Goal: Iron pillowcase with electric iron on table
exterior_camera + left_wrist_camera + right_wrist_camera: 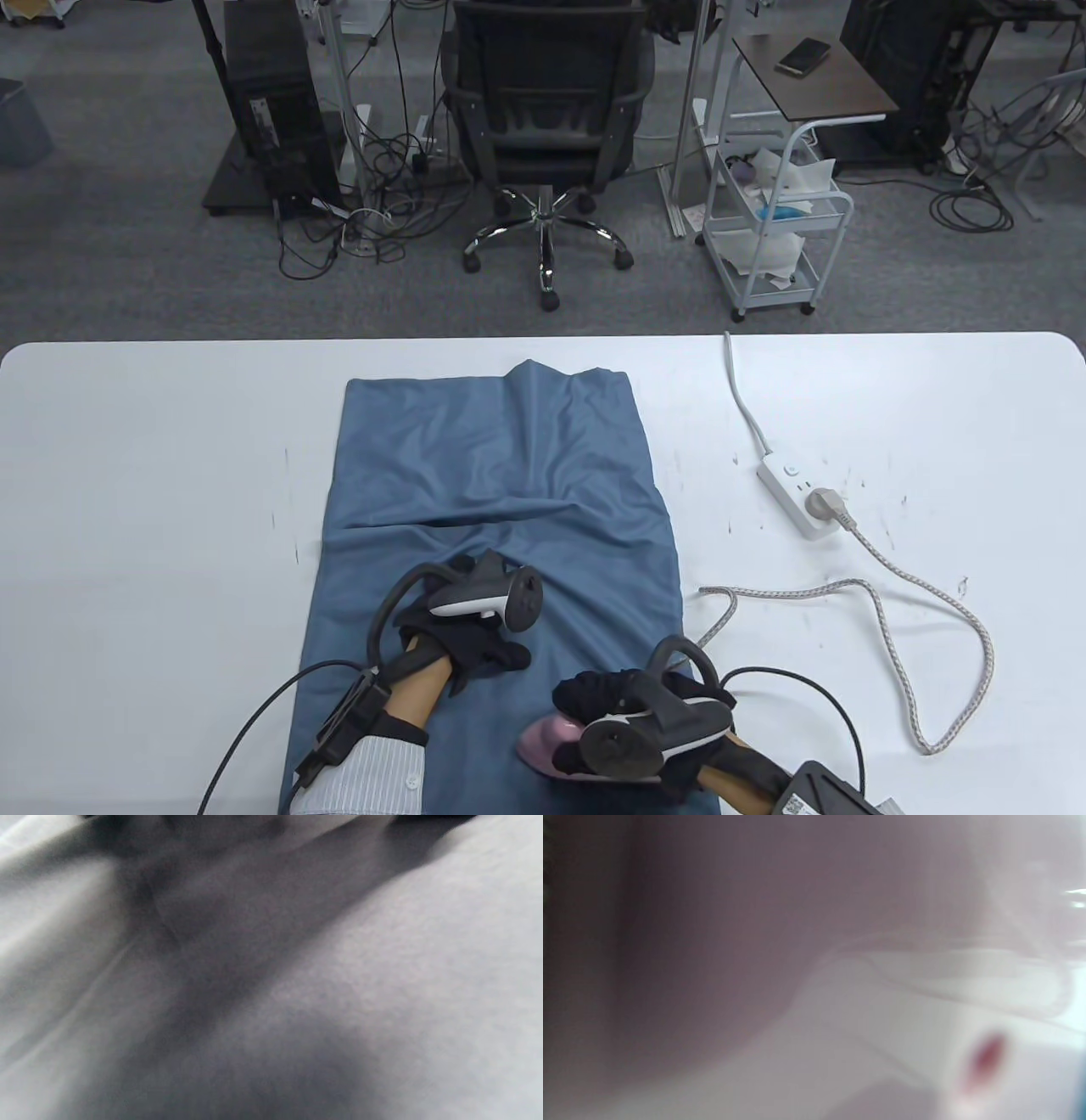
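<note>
The pillowcase (492, 509) lies lengthwise down the middle of the desk (153, 475), from near its far edge to its near edge, with a deep crease across its middle and bunching at the far end. The left hand (462, 632) rests on the near half, fingers seemingly flat on the cloth. The right hand (632, 713), fingers curled, grips the pink iron (547, 739) near the cloth's near right corner. Ironing looks to be at an early stage; the next stroke likely calls for pushing the iron toward the crease while the left hand holds the fabric taut. The iron's cord (891, 569) runs to a power strip (797, 492) toward the right edge.
</note>
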Motion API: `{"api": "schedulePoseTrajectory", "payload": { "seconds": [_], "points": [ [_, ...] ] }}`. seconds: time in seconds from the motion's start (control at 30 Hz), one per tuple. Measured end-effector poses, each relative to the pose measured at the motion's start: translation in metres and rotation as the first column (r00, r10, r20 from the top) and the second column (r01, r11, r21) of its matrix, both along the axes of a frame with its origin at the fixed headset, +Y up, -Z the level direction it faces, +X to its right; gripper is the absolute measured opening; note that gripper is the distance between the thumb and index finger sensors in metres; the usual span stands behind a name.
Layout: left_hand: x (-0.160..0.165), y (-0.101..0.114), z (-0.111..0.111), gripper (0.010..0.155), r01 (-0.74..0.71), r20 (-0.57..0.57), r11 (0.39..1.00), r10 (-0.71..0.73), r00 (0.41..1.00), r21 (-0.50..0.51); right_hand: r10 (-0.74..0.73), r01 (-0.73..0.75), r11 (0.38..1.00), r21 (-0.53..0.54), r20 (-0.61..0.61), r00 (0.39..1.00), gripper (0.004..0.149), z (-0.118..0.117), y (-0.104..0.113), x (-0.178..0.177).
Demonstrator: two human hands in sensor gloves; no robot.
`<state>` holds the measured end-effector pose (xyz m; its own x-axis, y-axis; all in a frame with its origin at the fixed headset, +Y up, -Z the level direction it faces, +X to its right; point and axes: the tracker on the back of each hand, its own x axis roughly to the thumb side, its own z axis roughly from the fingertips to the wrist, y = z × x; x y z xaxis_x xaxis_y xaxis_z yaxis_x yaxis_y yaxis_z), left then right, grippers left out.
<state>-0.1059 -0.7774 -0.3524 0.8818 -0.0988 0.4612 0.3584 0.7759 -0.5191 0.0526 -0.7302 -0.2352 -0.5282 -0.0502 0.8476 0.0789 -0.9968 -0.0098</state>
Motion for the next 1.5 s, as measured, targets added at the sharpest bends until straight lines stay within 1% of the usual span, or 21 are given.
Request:
{"api": "schedulePoseTrajectory", "payload": {
  "seconds": [0.13,0.2,0.3,0.37,0.47,0.53,0.57,0.63,0.7,0.8,0.83,0.9,0.97,1.0,1.1,1.17,1.23,1.33,1.4,1.43,1.5],
  "points": [
    [-0.001,0.000,0.001,0.093,-0.001,-0.001,1.000,0.001,1.000,0.008,0.016,-0.031,0.997,0.073,0.195,0.981,0.067,-0.027,-0.001,0.020],
    [-0.002,0.000,0.002,0.093,-0.007,0.003,1.000,0.007,1.000,0.013,0.031,-0.066,0.994,0.088,0.350,0.936,0.067,-0.048,-0.001,0.041],
    [-0.005,0.000,0.003,0.093,-0.003,0.025,1.000,0.003,1.000,0.007,0.036,-0.095,0.990,0.105,0.459,0.887,0.067,-0.064,0.000,0.067],
    [-0.013,0.004,0.008,0.098,0.008,0.050,1.000,-0.008,0.999,-0.004,0.048,-0.118,0.985,0.130,0.446,0.894,0.066,-0.062,0.002,0.070],
    [-0.043,0.022,0.020,0.102,0.061,0.074,0.998,-0.063,0.995,0.023,0.069,-0.150,0.957,0.247,0.307,0.949,0.066,-0.045,0.010,0.054],
    [-0.066,0.030,0.029,0.103,0.074,0.040,0.997,-0.075,0.996,0.020,0.042,-0.101,0.957,0.271,0.216,0.976,0.066,-0.031,0.015,0.037],
    [-0.075,0.031,0.033,0.104,0.078,0.023,0.997,-0.078,0.997,0.002,0.031,-0.078,0.962,0.261,0.180,0.983,0.066,-0.026,0.016,0.031],
    [-0.101,0.027,0.048,0.107,0.112,-0.026,0.990,-0.114,0.993,-0.089,0.011,-0.027,0.983,0.184,0.086,0.996,0.066,-0.010,0.017,0.013],
    [-0.120,0.019,0.061,0.111,0.152,-0.035,0.983,-0.156,0.987,-0.100,0.017,-0.021,0.990,0.139,0.031,0.999,0.066,0.002,0.016,0.001],
    [-0.141,0.004,0.073,0.117,0.230,-0.022,0.967,-0.234,0.972,-0.115,0.025,-0.023,0.991,0.135,-0.013,1.000,0.067,0.012,0.013,-0.010],
    [-0.144,0.000,0.074,0.116,0.237,-0.019,0.964,-0.241,0.970,-0.121,0.023,-0.021,0.991,0.135,-0.013,1.000,0.067,0.013,0.011,-0.012],
    [-0.149,0.001,0.071,0.115,0.169,-0.034,0.981,-0.173,0.984,-0.097,0.028,-0.029,0.990,0.135,0.008,1.000,0.067,0.009,0.006,-0.015],
    [-0.153,0.001,0.065,0.114,0.164,-0.054,0.983,-0.169,0.984,-0.076,0.057,-0.069,0.985,0.157,0.080,0.995,0.068,0.001,0.001,-0.014],
    [-0.156,0.000,0.062,0.114,0.157,-0.054,0.984,-0.162,0.985,-0.078,0.061,-0.088,0.977,0.194,0.143,0.988,0.068,-0.006,0.001,-0.008],
    [-0.162,-0.001,0.060,0.113,0.086,-0.092,0.994,-0.092,0.991,-0.073,0.069,-0.119,0.981,0.154,0.292,0.954,0.067,-0.027,0.001,0.014],
    [-0.165,0.000,0.059,0.111,0.091,-0.095,0.994,-0.096,0.991,-0.056,0.070,-0.136,0.981,0.141,0.396,0.916,0.067,-0.043,0.002,0.036],
    [-0.165,0.000,0.059,0.111,0.083,-0.093,0.995,-0.087,0.992,-0.051,0.081,-0.161,0.977,0.137,0.459,0.885,0.067,-0.052,0.004,0.050],
    [-0.166,0.000,0.059,0.111,0.074,-0.080,0.997,-0.076,0.994,-0.035,0.106,-0.200,0.960,0.196,0.408,0.907,0.066,-0.047,0.009,0.049],
    [-0.168,0.001,0.061,0.111,0.056,-0.068,0.998,-0.057,0.996,-0.018,0.136,-0.227,0.934,0.274,0.314,0.940,0.065,-0.034,0.014,0.036],
    [-0.171,0.006,0.064,0.111,0.057,-0.073,0.998,-0.055,0.996,0.019,0.124,-0.196,0.937,0.290,0.250,0.960,0.064,-0.024,0.016,0.027],
    [-0.174,0.014,0.067,0.111,-0.023,-0.063,0.997,0.027,0.998,0.068,0.077,-0.124,0.946,0.299,0.166,0.983,0.062,-0.012,0.017,0.014]
  ]
}}
